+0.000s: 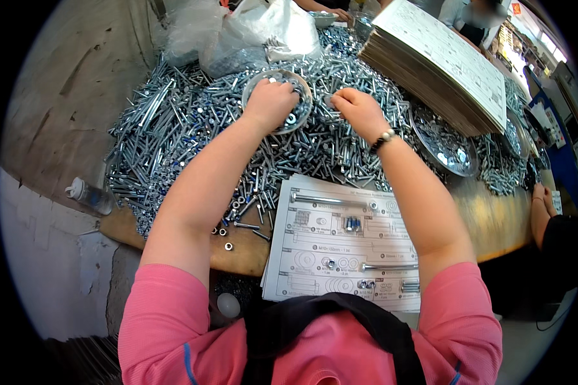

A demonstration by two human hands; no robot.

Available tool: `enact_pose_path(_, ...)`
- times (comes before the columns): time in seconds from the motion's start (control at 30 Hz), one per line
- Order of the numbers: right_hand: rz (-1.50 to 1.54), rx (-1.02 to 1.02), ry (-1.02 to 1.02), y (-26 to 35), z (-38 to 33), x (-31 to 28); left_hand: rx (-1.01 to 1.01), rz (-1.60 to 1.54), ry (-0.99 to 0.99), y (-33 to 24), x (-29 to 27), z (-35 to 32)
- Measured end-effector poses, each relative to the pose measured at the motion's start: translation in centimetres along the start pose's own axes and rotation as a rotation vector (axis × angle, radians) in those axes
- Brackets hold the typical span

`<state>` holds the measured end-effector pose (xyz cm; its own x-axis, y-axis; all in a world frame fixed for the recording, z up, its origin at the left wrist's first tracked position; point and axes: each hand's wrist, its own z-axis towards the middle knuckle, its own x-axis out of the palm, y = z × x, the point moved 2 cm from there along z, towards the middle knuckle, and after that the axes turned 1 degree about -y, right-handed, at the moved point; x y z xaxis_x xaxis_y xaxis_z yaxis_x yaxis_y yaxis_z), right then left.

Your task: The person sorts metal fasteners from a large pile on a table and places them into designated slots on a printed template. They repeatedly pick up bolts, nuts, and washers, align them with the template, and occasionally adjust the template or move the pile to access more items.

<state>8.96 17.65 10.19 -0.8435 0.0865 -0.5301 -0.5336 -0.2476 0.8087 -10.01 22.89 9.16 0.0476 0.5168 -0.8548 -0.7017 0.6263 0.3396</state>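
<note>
My left hand reaches into a round bowl of washers, its fingers curled downward and the fingertips hidden. One loose washer lies in the bowl below this hand. To the right of the bowl, my right hand pinches a flat round washer between thumb and fingers, above the heap of bolts. Closer to me lies a stack of printed diagram sheets. On the top sheet rest a long bolt, another long bolt and several small nuts and fittings.
Loose nuts lie along the wooden table edge. A tall stack of printed sheets and a metal dish are at right. Plastic bags lie behind the heap; a clear bottle is left. Another person's hands show at right.
</note>
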Motion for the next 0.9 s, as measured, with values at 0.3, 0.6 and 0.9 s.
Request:
enact_pose_path(0.3, -0.491, 0.003, 0.253, -6.3, -12.7, -5.9, -0.128, -0.143, -0.12, 0.8, -0.2, -0.5)
enact_pose_path(0.6, -0.972, -0.278, 0.181, -7.6, -18.4, -5.6, -0.31, -0.086, -0.08, 1.4, -2.1, -1.4)
enact_pose_path(0.9, -0.671, -0.201, 0.17, -6.6, -17.8, -2.5, -0.348, -0.369, -0.287, -3.2, -5.3, -3.1)
